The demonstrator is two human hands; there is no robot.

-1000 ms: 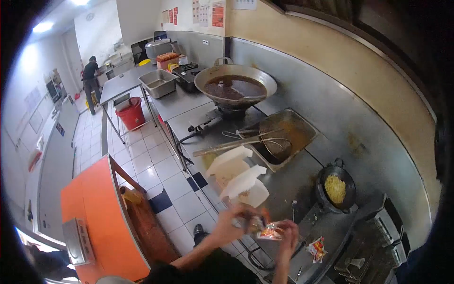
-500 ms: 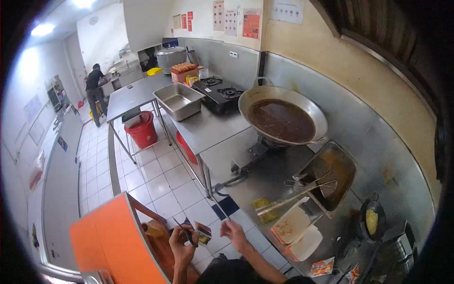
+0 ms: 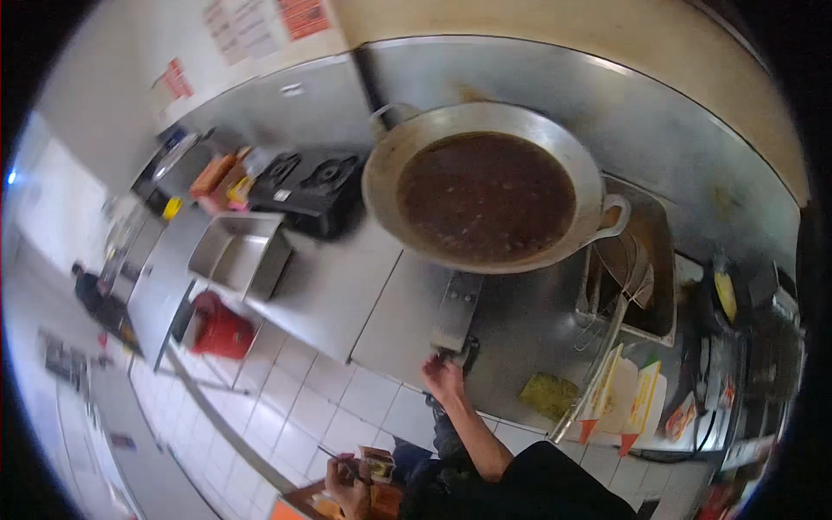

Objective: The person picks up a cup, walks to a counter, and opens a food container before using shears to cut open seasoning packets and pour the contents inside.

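My right hand (image 3: 444, 379) is at the front end of the gas burner (image 3: 456, 316), fingers closed around its control knob, which they mostly hide. Over that burner sits a large metal wok (image 3: 381, 186) of dark brown liquid with small bubbles or specks on top. Low in the view, my left hand (image 3: 349, 496) is closed on a small printed packet (image 3: 378, 464). A thin dark tool also sticks out of that hand; its kind is unclear.
Right of the wok, a metal tray (image 3: 666, 260) holds a wire strainer (image 3: 640, 276) with a long handle. A green-yellow packet (image 3: 549, 396) and paper food boxes (image 3: 637, 390) lie in front. Further left are a steel pan (image 3: 247, 260), a black stove (image 3: 308, 195) and a distant person (image 3: 95, 295).
My right hand has moved forward from near the left hand to the burner's front. The view has turned toward the wok. The left hand still holds the packet.
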